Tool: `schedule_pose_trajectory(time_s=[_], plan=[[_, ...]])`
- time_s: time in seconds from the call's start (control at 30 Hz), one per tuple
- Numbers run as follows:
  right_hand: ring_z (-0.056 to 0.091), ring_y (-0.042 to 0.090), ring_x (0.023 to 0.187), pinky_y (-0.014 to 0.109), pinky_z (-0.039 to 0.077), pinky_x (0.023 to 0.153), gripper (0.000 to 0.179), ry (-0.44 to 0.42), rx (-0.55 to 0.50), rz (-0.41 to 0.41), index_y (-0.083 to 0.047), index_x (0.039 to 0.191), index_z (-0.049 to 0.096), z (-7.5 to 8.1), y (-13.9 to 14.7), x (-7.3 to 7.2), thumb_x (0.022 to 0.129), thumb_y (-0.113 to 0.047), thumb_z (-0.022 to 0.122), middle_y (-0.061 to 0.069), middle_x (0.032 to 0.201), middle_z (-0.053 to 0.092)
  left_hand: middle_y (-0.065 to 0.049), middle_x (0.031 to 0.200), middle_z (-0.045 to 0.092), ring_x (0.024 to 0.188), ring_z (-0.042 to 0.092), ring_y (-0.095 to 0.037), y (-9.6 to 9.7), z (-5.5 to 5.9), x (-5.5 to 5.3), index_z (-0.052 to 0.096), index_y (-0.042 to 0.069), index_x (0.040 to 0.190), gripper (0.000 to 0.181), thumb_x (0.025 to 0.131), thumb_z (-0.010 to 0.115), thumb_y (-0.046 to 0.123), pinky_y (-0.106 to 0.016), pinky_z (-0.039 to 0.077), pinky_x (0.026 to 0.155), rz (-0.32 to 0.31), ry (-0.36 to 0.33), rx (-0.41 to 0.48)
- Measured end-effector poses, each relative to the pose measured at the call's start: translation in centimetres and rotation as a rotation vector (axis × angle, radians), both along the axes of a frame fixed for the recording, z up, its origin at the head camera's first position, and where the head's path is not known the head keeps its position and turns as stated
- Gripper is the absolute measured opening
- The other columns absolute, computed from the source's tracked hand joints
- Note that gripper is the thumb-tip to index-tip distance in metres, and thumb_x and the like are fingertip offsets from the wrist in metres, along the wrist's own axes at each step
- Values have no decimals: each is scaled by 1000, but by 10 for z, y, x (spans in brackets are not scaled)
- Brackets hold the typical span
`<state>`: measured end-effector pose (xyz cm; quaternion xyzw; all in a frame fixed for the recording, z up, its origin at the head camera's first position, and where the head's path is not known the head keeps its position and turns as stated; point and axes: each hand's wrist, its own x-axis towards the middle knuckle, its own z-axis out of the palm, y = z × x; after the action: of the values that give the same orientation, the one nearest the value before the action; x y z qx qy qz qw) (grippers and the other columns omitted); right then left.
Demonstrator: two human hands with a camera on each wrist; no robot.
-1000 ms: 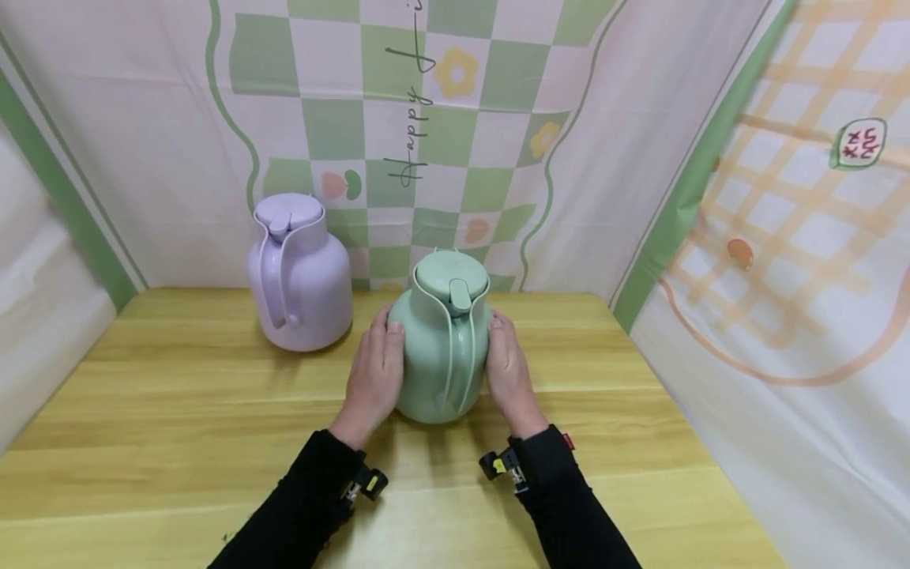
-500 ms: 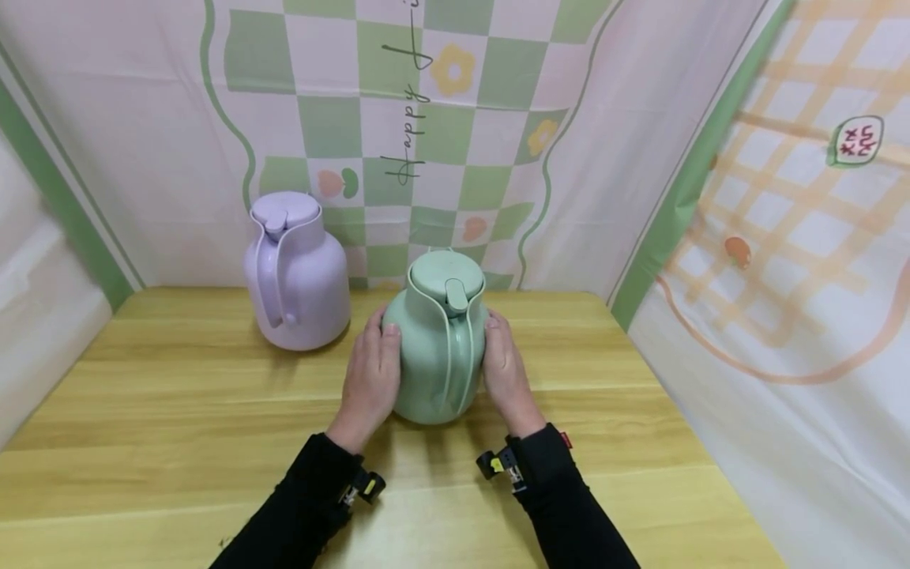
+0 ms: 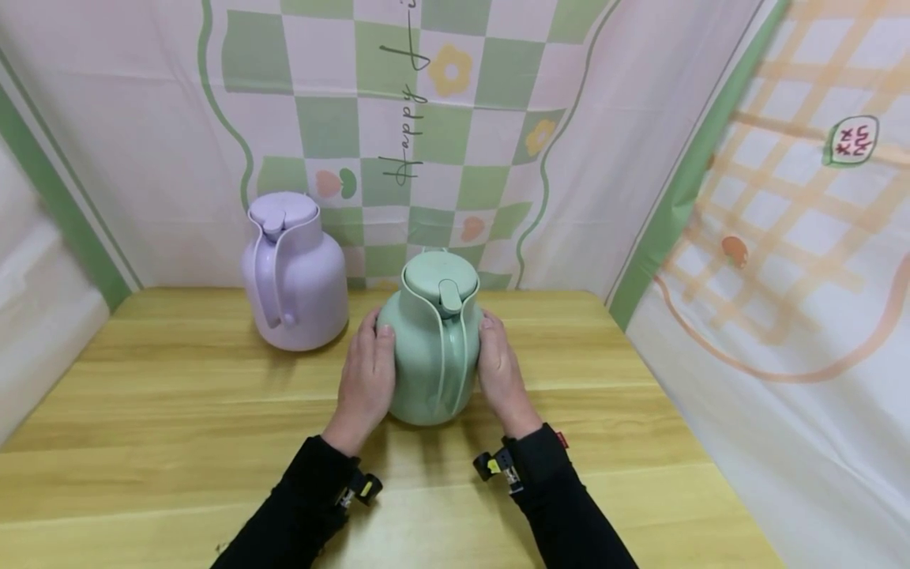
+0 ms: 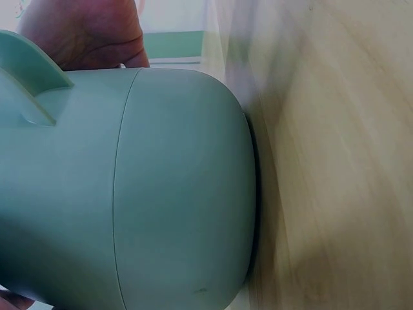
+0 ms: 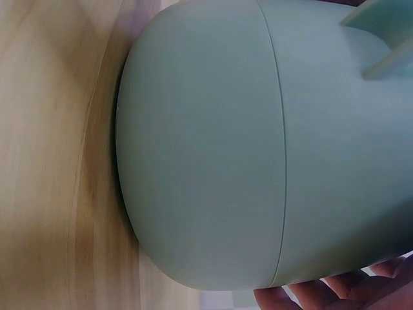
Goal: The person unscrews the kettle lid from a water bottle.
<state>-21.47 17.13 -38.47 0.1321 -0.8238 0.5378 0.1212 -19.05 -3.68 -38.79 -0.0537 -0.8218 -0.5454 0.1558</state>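
A mint-green thermos jug (image 3: 419, 371) stands upright on the wooden table, its handle and lid lever facing me. My left hand (image 3: 365, 371) holds its left side and my right hand (image 3: 501, 367) its right side, both around the middle of the body. In the left wrist view the jug's rounded base (image 4: 187, 181) sits right at the tabletop, with the right hand (image 4: 97, 29) beyond it. Curled fingers (image 5: 316, 294) of the right hand lie along the jug's far side in the right wrist view. Most left fingertips are hidden behind the body.
A lilac jug (image 3: 313, 284) of the same shape stands to the left and further back, handle also toward me. Behind the wooden table (image 3: 178, 442) hangs a green-and-white checkered cloth (image 3: 384, 126). More printed cloth (image 3: 782, 237) closes off the right side.
The green jug and both hands have shifted slightly left, a little closer to the lilac jug. Both hands keep their hold, and the whole head view has drifted a little.
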Motion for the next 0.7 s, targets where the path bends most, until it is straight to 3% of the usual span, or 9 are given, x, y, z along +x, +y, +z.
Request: schedule_pose_trajectory(time_s=[0.23,0.4,0.5,0.7], plan=[[38,26,151,53,31,123,67,-64,16,-18,-18,160,39,3,3,1,111,-57,15,5,162,41,-20,167,32,154,31,-36,-1,0,2,23,5,165,68,113,20,49,-59,25,124,-13,-5,12],[39,21,151,48,34,122,64,-121,-11,-79,-22,161,38,10,5,3,110,-59,28,0,163,42,-20,169,29,156,28,-36,-1,0,2,21,4,165,70,113,18,50,-57,23,125,-22,-20,6],[43,19,148,45,38,120,58,-84,-68,-116,-18,159,41,15,5,5,111,-51,39,1,160,46,-20,169,29,156,28,-36,-1,1,1,21,4,165,70,113,18,50,-57,23,126,-21,-20,-1],[54,19,133,38,45,112,45,92,-143,-183,-9,146,52,26,2,9,110,-35,50,7,144,57,-21,169,27,156,27,-36,-5,2,0,19,4,166,71,113,18,51,-57,23,126,-24,-21,-13]])
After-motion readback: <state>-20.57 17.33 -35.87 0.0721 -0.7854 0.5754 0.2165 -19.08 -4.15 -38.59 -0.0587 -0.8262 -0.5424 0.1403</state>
